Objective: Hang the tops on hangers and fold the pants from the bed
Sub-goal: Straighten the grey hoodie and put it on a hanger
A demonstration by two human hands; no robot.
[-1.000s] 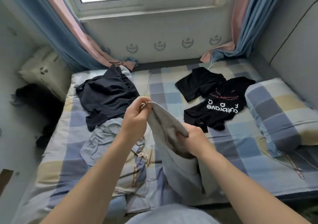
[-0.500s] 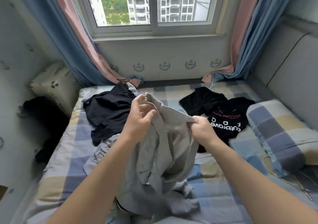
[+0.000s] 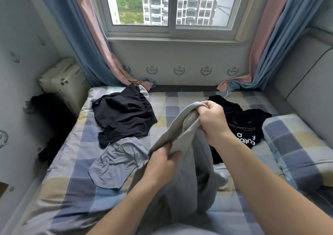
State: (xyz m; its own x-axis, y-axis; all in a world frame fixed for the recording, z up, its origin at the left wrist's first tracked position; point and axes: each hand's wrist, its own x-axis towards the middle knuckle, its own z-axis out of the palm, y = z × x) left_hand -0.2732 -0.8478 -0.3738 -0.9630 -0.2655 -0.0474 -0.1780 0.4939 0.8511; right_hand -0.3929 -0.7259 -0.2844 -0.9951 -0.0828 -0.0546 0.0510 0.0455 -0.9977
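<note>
The checked bed (image 3: 126, 189) serves as the sorting surface, with 3 other garments lying on it: a dark one (image 3: 124, 115) far left, a pale blue-grey one (image 3: 115, 160) nearer, and a black printed top (image 3: 248, 124) at the right. The grey garment (image 3: 185, 132) is held up over the sheet, probably so its edges can be found. The right hand (image 3: 212, 121) bunches its top edge tightly, and the left hand (image 3: 160, 164) pinches the cloth lower down.

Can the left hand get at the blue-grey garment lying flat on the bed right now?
Probably, once freed. The blue-grey garment lies mostly uncovered just beside the left hand, but that hand grips the grey pants, as does the right hand, so it must let go first.
</note>
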